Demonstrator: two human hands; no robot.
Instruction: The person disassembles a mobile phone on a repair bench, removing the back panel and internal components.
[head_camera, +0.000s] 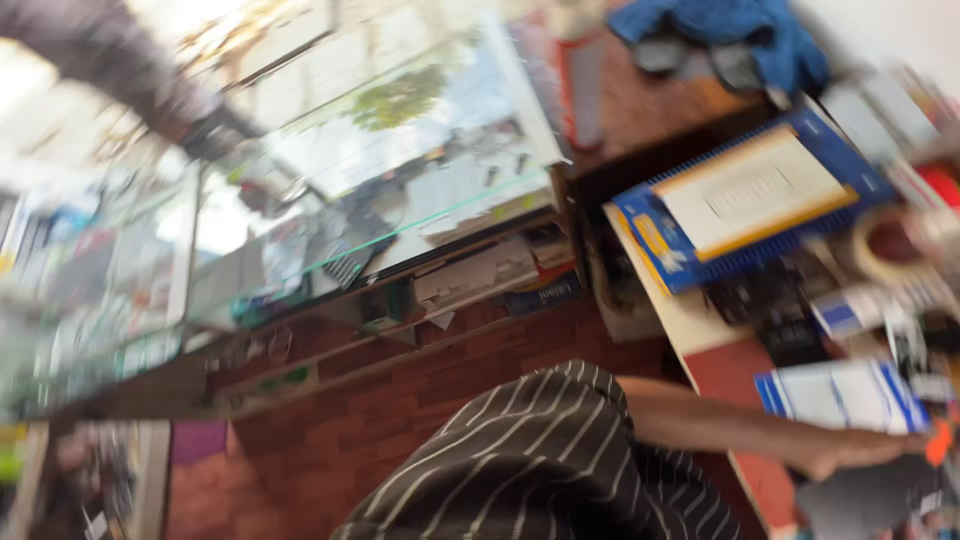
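The picture is blurred and tilted. An arm in a dark sleeve with white stripes (540, 460) reaches right from the bottom middle. It ends in my right hand (850, 450), which lies over the edge of a cluttered desk (700, 320). The hand is just below a blue and white box (845, 395) and next to a small orange thing (938, 442). The blur hides whether the fingers hold anything. My left hand is out of view.
On the desk lie a blue spiral-bound book with a white and yellow cover (745, 200), a roll of tape (890, 245) and small packets. A blue cloth (730, 30) lies on a wooden top behind. A glass display counter (380, 170) stands at left over a red brick floor (400, 410).
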